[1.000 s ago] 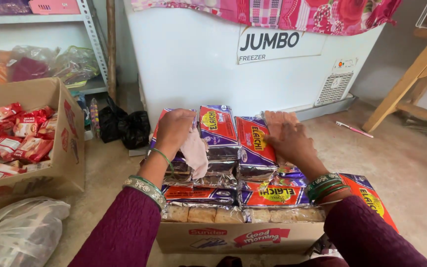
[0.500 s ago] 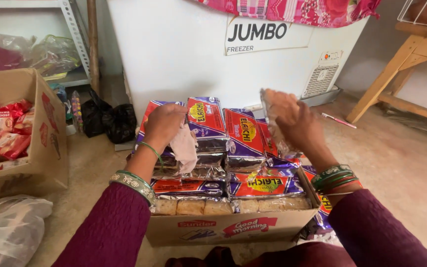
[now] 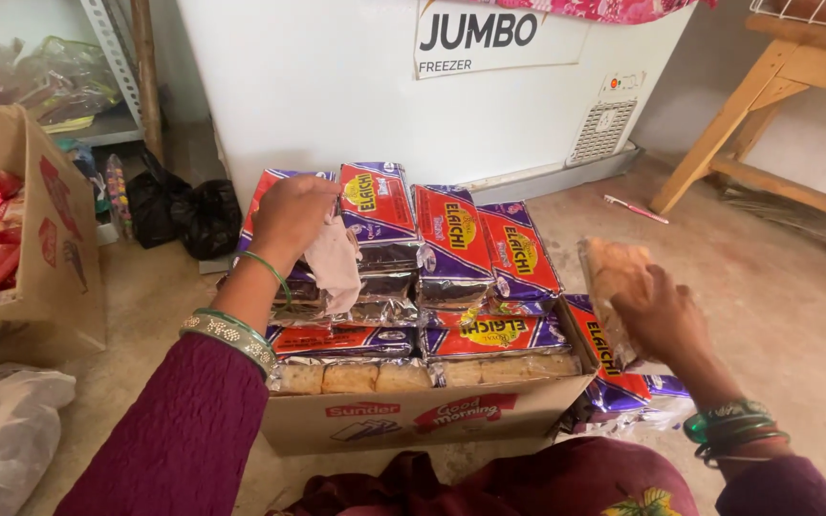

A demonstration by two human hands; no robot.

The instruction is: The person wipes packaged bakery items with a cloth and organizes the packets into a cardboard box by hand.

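Now the left hand rests on top of the packets at the centre of the frame, its fingers curled down and pinching a pale pink cloth that hangs over the stack. Below it stands an open cardboard box, in the lower middle of the frame, filled with purple and red biscuit packets; several of them stand upright in a row and others lie flat under them, with clear-wrapped rusks showing at the front edge.

At the right of the frame, the right hand holds one packet of rusks in clear wrap, lifted beside the right side of the box and apart from the stack. The fingers are closed around the back of this packet; I cannot tell exactly how each finger lies, because the packet hides them. Green bangles sit on both wrists, and the sleeves are dark maroon.

Behind the box, at the top of the frame, stands a white chest freezer. At the left edge is a second cardboard box with red packets inside, and a white plastic bag lies in the lower left corner. A wooden table leg is in the upper right.
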